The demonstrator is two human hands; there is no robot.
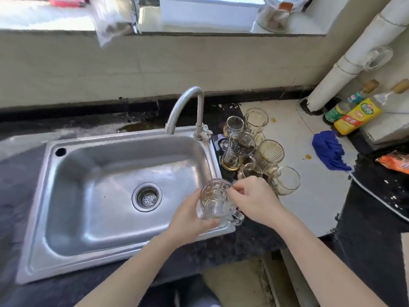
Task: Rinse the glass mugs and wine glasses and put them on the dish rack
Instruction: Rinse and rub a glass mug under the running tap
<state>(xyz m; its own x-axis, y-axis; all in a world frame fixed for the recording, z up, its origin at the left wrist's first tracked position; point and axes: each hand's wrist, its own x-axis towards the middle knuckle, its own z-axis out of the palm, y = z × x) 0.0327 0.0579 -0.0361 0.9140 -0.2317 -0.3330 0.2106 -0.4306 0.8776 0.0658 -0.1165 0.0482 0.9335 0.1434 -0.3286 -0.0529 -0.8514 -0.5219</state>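
A clear patterned glass mug (215, 201) with a handle hangs over the right edge of the steel sink (93, 173). My left hand (190, 220) grips it from below and the left side. My right hand (252, 198) pinches its rim at the right. Several more glass mugs (240, 149), some with gold rims and brown residue, crowd the counter just right of the sink. The tap (188, 105) arches over the sink; no water is running. No dish rack is in view.
A blue cloth (328, 151) lies on the white counter at right, beside a yellow-labelled bottle (358, 114) and a green one (342, 107). A white pipe (354, 56) rises in the corner. An orange packet (396, 162) sits far right. The sink drain (146, 197) is uncovered.
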